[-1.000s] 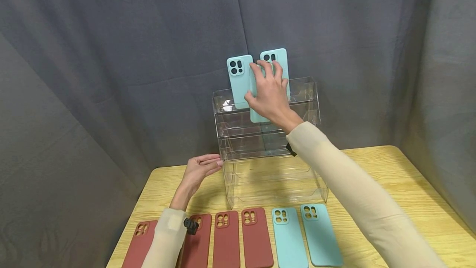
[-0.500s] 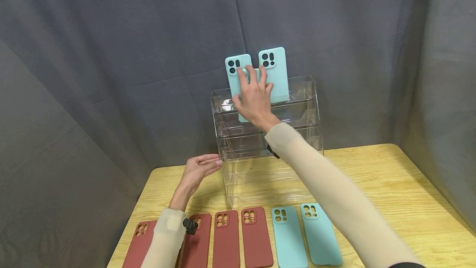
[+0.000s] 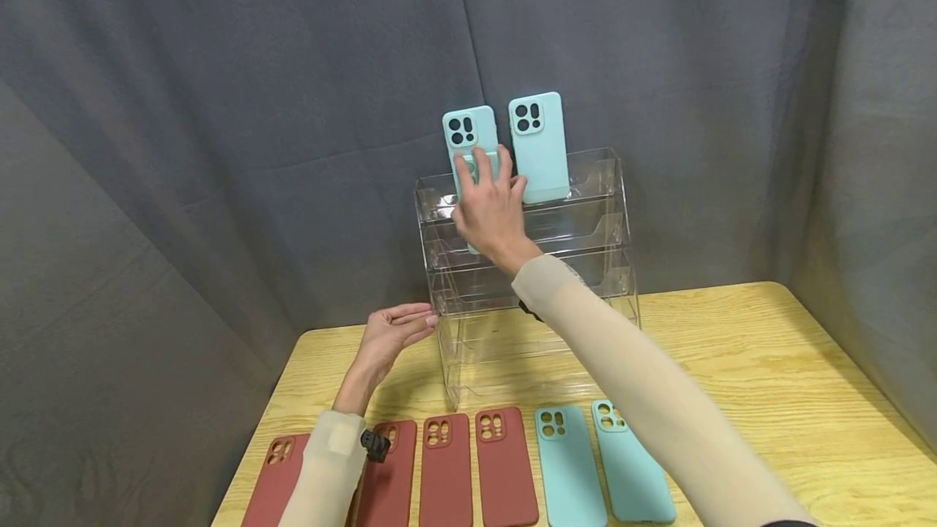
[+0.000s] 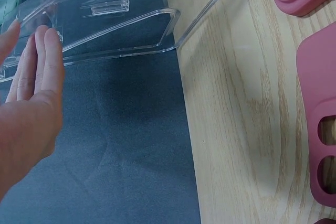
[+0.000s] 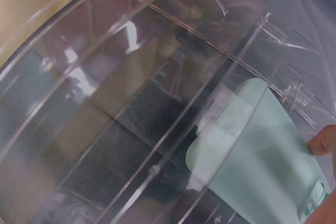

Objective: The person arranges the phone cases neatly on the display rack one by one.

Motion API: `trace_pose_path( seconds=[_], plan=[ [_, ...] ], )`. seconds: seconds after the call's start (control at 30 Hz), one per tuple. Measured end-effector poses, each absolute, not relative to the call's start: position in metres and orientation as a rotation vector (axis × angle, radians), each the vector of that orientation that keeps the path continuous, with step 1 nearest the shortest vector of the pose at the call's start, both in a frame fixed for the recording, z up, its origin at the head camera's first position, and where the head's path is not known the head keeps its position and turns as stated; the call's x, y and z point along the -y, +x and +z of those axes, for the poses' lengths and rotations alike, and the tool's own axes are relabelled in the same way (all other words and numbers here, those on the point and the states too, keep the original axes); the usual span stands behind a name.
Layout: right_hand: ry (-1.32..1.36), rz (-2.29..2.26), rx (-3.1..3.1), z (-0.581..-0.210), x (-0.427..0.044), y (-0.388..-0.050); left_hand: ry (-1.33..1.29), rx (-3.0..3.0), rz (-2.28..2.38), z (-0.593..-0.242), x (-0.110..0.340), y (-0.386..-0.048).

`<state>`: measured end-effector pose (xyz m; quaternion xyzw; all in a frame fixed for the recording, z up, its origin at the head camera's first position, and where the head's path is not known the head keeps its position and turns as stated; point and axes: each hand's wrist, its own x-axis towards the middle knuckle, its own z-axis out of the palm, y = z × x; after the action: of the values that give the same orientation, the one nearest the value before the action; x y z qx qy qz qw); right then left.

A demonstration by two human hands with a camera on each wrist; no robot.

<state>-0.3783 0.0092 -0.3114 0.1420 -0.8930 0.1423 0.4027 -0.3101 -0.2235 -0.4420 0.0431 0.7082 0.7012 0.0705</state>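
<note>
My head camera looks forward and down from the farthest back, so it takes in the table [image 3: 747, 332], the clear rack [image 3: 574, 222], the curtain [image 3: 256, 104], my left hand [image 3: 386, 340] and my right hand [image 3: 489, 214]. The left wrist camera looks from near along my left hand to the rack's side; its picture lies turned, with the table at the right. It shares with the head view this hand and some red phone cases [image 3: 507, 466]. The right wrist camera sits closest, slanting through the plastic; it shares with the head view the rack and the pale green phone case [image 5: 262, 153] in my right hand.
</note>
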Motion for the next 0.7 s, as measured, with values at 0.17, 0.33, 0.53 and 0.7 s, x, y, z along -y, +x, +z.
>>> trace_pose_path(
  seconds=[0.17,0.33,0.53,0.7],
  plan=[
    [0.341,0.342,2.279,-0.319,-0.005,-0.377,0.126,-2.136,2.099,-0.443,0.224,-0.308],
    [0.351,0.33,2.274,-0.321,-0.003,-0.375,0.14,-2.141,2.091,-0.445,0.225,-0.31],
    [0.35,0.296,2.27,-0.321,-0.003,-0.374,0.15,-2.132,2.114,-0.445,0.223,-0.311],
    [0.347,0.305,2.257,-0.322,-0.006,-0.366,0.132,-2.135,2.112,-0.447,0.223,-0.311]
  ],
)
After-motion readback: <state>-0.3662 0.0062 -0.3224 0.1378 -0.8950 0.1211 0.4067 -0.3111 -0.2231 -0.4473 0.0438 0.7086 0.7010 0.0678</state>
